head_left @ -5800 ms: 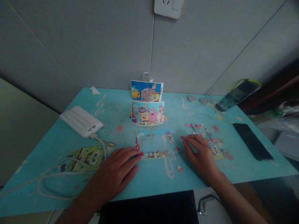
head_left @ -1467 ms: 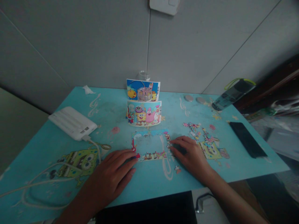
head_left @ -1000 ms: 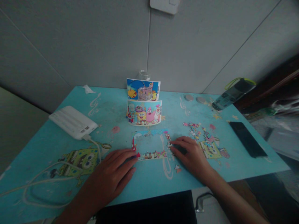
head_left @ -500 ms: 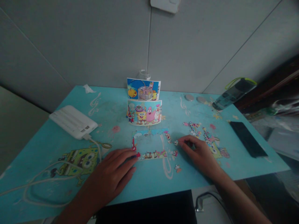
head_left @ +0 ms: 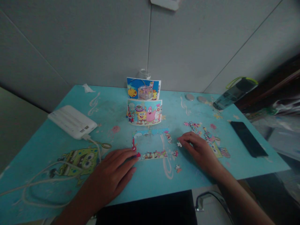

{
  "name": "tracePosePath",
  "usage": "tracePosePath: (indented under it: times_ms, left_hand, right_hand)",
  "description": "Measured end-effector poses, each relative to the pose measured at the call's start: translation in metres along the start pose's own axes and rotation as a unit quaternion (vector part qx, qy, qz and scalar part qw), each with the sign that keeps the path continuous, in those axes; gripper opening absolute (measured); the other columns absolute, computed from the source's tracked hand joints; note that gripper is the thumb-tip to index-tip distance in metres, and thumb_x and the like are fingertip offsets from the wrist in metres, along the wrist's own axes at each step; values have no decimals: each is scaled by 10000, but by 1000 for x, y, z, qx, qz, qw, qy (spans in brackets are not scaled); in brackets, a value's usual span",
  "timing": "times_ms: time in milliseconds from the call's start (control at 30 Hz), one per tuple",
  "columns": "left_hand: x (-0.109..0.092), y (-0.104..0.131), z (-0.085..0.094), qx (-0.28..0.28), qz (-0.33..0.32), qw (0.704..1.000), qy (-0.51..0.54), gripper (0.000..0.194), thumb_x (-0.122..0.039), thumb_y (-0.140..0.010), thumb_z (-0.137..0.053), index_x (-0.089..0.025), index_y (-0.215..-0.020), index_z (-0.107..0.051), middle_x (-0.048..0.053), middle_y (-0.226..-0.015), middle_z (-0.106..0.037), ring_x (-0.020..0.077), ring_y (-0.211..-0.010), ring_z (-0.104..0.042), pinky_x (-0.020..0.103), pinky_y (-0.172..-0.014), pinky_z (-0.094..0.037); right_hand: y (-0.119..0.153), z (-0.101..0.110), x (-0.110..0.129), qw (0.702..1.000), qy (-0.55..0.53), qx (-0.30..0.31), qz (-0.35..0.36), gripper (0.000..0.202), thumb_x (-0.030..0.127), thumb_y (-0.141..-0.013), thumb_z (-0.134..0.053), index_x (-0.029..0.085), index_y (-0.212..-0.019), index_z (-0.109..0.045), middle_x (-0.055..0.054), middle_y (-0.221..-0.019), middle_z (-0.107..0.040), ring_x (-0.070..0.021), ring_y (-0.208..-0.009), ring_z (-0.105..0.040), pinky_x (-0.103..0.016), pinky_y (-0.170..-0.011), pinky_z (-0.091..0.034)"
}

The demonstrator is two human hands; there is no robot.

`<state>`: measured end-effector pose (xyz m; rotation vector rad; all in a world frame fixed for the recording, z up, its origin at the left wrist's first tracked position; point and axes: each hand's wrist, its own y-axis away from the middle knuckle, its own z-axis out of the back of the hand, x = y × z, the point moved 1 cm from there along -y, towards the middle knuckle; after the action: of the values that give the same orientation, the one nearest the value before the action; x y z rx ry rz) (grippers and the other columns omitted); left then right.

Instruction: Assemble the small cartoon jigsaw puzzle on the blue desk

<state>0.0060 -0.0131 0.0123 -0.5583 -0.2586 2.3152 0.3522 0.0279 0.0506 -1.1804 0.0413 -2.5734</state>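
A partly joined jigsaw border [head_left: 153,155] lies flat on the blue cartoon-print tabletop [head_left: 150,178], its middle showing the table. My left hand [head_left: 119,167] rests with fingers stretched out, fingertips at the border's lower left corner. To the right of the border, my right hand [head_left: 198,150] pinches a small light jigsaw piece [head_left: 179,144] between thumb and fingertips, low over the table. Two loose pieces lie nearby: a reddish one [head_left: 175,153] and an orange-white one [head_left: 178,168]. Behind the border stands a picture card [head_left: 144,113] with cartoon figures.
A heap of loose pieces [head_left: 207,136] lies at the right, near a black phone-like slab [head_left: 248,139] and a water bottle [head_left: 234,93]. Clear round containers [head_left: 145,92] stand by a second card [head_left: 132,89]. At left are a white power bank [head_left: 72,122] and its cable [head_left: 97,145].
My right hand has turned slightly, and the light piece in its fingertips has shifted a little to the right and down. My left hand stays in place.
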Motion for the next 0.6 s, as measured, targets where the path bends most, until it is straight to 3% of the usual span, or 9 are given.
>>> tracePosePath:
  times_ms: [267, 600]
  left_hand:
    - [0, 1, 0, -6, -4, 1000, 1, 384, -191, -984, -581, -210, -1367, -596, 75, -1380, -603, 241, -1297, -528, 444, -1095, -448]
    - [2, 2, -2, -3, -6, 1000, -1, 384, -199, -978, -588, -211, -1361, -604, 74, -1397, -593, 246, -1300, -527, 452, -1100, -449]
  right_hand:
    - [3, 0, -5, 999, 1, 39, -4, 118, 293, -971, -657, 265, -1053, -738, -19, -1021, -758, -181, -935, -710, -319, -839, -555]
    - [5, 5, -16, 995, 84, 38, 35, 176, 262, -1016, -573, 258, -1089, -733, -41, -1068, -751, -202, -989, -701, -373, -899, -560]
